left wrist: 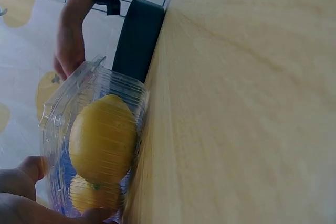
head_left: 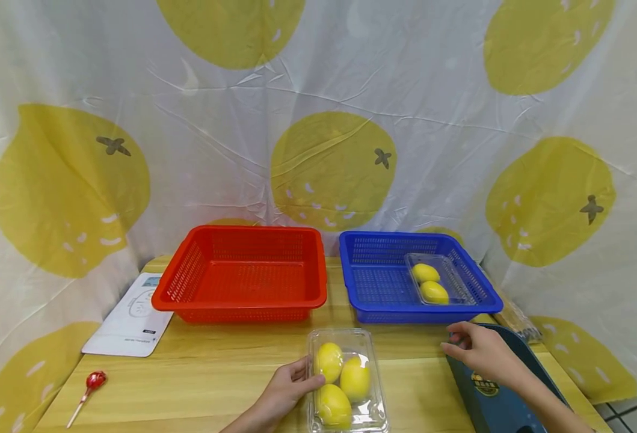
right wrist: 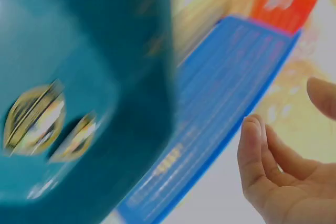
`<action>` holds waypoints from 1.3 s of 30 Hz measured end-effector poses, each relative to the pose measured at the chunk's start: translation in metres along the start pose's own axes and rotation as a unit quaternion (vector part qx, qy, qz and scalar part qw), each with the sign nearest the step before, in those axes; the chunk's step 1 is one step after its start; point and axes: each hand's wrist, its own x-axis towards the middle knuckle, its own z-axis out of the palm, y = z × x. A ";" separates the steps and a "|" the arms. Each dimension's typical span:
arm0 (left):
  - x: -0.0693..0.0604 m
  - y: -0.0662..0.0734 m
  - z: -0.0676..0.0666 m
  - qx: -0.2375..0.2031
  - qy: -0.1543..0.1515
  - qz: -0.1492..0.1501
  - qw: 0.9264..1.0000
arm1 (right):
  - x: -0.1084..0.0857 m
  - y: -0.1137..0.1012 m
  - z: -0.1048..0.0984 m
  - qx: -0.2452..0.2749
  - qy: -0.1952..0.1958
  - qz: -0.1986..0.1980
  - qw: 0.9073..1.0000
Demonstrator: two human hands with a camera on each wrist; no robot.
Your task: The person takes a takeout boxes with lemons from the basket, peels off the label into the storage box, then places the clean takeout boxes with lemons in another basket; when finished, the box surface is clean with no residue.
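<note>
A clear plastic clamshell box point(head_left: 369, 409) holding three lemons point(head_left: 355, 379) stands at the front middle of the wooden table. My left hand point(head_left: 290, 388) grips its left side, thumb on top; the left wrist view shows the ribbed wall of the box and two lemons point(left wrist: 103, 139) through it. My right hand point(head_left: 486, 352) hovers over the far end of a dark teal bin point(head_left: 499, 404), fingers bent and apart from the thumb. In the right wrist view, nothing shows between the right fingers point(right wrist: 251, 145) and thumb. A round gold-and-black mark point(right wrist: 34, 120) shows inside the bin.
A red basket point(head_left: 255, 315) stands at the back left. Beside it, a blue basket point(head_left: 405, 316) contains another clear box with two lemons point(head_left: 429, 282). A white printed sheet point(head_left: 129, 325) and a red lollipop point(head_left: 95, 380) lie at left. A lemon-print curtain point(head_left: 210, 156) hangs behind.
</note>
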 end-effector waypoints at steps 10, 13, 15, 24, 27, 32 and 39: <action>0.000 0.000 -0.002 0.002 0.009 -0.013 1.000 | -0.014 -0.045 0.030 0.175 -0.048 -0.046 0.982; 0.000 -0.001 -0.002 0.003 0.010 -0.013 1.000 | -0.019 -0.054 0.043 0.208 -0.060 -0.043 0.975; 0.000 -0.001 -0.001 -0.002 0.008 -0.014 1.000 | -0.022 -0.058 0.051 0.227 -0.070 -0.041 0.970; 0.001 0.001 -0.001 -0.019 0.007 -0.031 0.999 | -0.014 -0.062 0.092 0.280 -0.072 -0.014 0.957; 0.002 0.001 0.000 -0.013 0.011 -0.032 0.999 | -0.007 -0.063 0.102 0.283 -0.064 0.011 0.957; 0.003 -0.002 0.003 -0.029 0.017 -0.039 0.999 | 0.003 -0.059 0.116 0.293 -0.074 0.035 0.953; 0.004 -0.001 0.005 -0.087 0.023 -0.051 0.995 | 0.011 -0.054 0.124 0.351 -0.185 0.027 0.918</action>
